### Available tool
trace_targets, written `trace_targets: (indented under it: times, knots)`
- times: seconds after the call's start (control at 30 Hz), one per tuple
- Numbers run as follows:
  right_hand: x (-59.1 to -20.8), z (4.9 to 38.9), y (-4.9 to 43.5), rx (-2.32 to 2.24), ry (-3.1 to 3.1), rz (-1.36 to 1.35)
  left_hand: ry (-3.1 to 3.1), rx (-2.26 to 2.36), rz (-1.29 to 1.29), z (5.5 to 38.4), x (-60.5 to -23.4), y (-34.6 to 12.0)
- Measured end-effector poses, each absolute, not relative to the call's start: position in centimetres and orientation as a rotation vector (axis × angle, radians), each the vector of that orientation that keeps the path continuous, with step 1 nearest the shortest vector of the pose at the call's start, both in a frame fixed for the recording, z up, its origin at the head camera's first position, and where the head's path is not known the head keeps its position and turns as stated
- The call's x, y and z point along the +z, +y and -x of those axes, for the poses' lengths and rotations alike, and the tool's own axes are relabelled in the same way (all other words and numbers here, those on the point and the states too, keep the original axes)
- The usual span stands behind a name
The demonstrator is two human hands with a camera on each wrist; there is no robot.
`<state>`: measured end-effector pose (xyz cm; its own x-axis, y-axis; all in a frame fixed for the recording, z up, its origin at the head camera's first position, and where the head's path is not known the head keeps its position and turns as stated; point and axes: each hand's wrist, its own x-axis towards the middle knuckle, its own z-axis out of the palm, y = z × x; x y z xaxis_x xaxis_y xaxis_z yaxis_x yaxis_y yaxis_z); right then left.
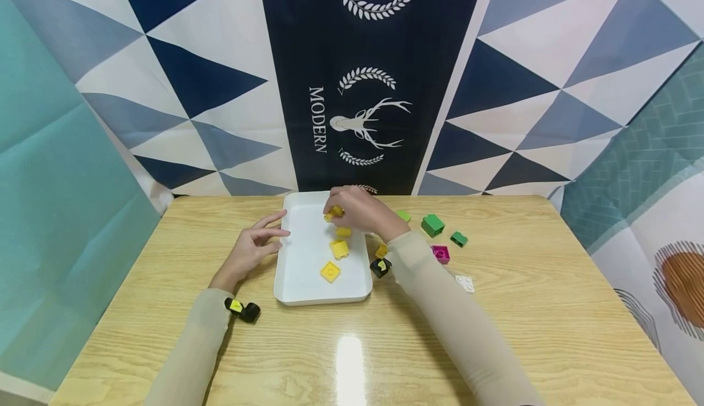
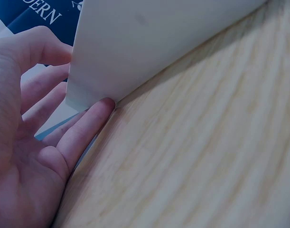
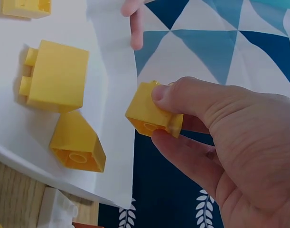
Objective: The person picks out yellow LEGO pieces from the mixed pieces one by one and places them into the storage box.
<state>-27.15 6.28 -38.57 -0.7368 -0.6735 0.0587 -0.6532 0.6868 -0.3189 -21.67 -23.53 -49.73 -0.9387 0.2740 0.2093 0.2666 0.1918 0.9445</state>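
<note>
A white tray [image 1: 302, 290] lies on the wooden table with several yellow bricks in it, among them a flat square one [image 1: 330, 272] and a blocky one with studs [image 3: 57, 76]. Over the tray's far end, my right hand [image 1: 360, 207] pinches a yellow toy brick [image 3: 152, 111] between thumb and fingers. A sloped yellow brick [image 3: 78, 145] lies in the tray below it. At the tray's left side is my left hand [image 1: 253, 250], its fingers spread and their tips touching the wall [image 2: 121, 52] and rim.
Right of the tray lie green bricks [image 1: 432, 225], a lime brick [image 1: 404, 216], a magenta brick [image 1: 440, 254], a white brick [image 1: 464, 283] and a yellow brick [image 1: 381, 250] near my right wrist. A patterned curtain [image 1: 363, 57] hangs behind the table.
</note>
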Motion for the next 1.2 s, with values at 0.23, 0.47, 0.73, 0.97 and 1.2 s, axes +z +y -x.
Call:
trace_targets:
  times: [0.23,0.47,0.73,0.97,1.2]
  knots:
    - [-39.0,27.5,5.9,-0.533,2.822,1.107,2.42,1.907,-0.531,21.7,-49.7,-23.6]
    - [-39.1,27.7,5.2,-0.499,2.811,1.091,2.44,1.896,-0.534,21.7,-49.7,-23.5]
    - [-39.4,27.8,4.2,-0.45,2.761,1.053,2.42,1.902,-0.532,21.7,-49.6,-23.5]
    - [-40.4,27.9,3.8,-0.451,2.692,1.009,2.428,1.904,-0.543,21.7,-49.7,-23.6]
    - [-41.2,27.9,3.7,-0.455,2.658,0.963,2.427,1.907,-0.553,21.6,-49.7,-23.6]
